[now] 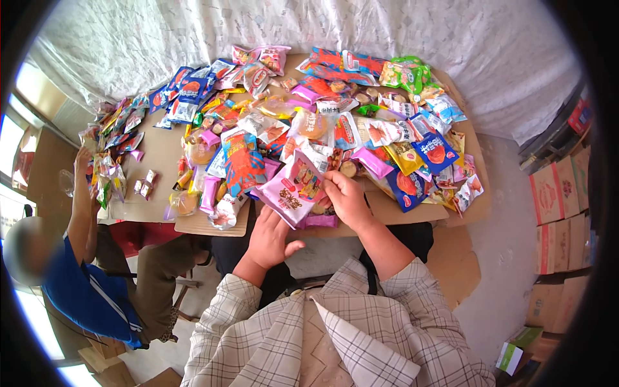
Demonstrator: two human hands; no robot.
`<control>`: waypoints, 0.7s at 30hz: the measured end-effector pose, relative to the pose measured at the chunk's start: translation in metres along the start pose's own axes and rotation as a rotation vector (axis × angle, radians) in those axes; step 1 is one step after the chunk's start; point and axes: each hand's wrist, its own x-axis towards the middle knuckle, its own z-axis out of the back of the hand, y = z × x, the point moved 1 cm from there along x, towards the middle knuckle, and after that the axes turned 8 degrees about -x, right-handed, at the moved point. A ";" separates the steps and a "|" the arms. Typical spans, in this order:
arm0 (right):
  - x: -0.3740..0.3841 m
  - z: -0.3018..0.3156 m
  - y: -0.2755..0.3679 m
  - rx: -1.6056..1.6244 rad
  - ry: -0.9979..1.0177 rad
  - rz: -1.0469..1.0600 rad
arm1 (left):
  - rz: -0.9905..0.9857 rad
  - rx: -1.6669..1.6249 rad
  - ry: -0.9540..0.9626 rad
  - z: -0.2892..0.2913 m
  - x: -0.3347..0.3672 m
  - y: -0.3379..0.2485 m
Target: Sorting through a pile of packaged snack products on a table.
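Observation:
A pink snack packet [295, 190] with a picture on its front is tilted up at the table's near edge. My right hand [348, 201] pinches its right side between thumb and fingers. Below the packet's lower left corner is my left hand [269, 240], fingers stretched out and thumb apart; the fingertips reach its lower edge, and I cannot tell whether they press on it. Just left of it lies a blue-and-red packet [243, 161]. Behind it spreads a heap of wrapped snacks, with a clear-wrapped round bun [311, 124] and a dark blue packet [436, 152] among them.
Cardboard [213, 222] covers the table. At the left a person in a blue shirt [87, 293] reaches toward another pile of small packets [109, 171]. Cardboard boxes [560, 190] stack at the right, and a pale curtain [309, 26] hangs behind the table.

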 end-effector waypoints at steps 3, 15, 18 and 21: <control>-0.004 -0.004 -0.001 -0.150 0.039 0.149 | 0.159 -0.323 -0.141 0.002 -0.008 -0.006; -0.008 0.004 0.002 0.064 0.028 0.171 | 0.891 -1.347 -0.423 0.026 0.037 -0.002; -0.007 0.003 0.000 0.058 0.062 0.231 | 0.783 -1.437 -0.511 0.048 0.088 0.031; -0.008 0.001 0.002 -0.015 0.081 0.219 | 0.772 -1.389 -0.596 0.074 0.142 0.069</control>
